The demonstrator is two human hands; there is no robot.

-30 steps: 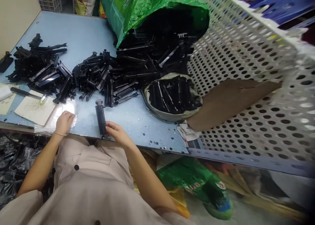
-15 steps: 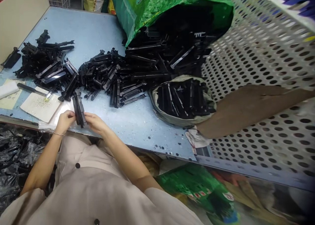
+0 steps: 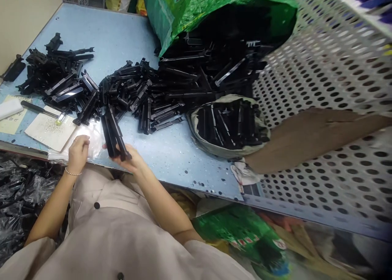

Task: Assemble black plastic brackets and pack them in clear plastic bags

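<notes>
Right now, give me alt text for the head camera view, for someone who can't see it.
A person's right hand holds a long black part near the front edge of a blue table, while the left hand, curled, is over clear plastic. Beyond lie heaps of black parts, an open green sack and, to the right, a perforated panel.

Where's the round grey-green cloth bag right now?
In the head view, the bag sits on the right of the blue table, just left of the flat brown sheet.
</notes>
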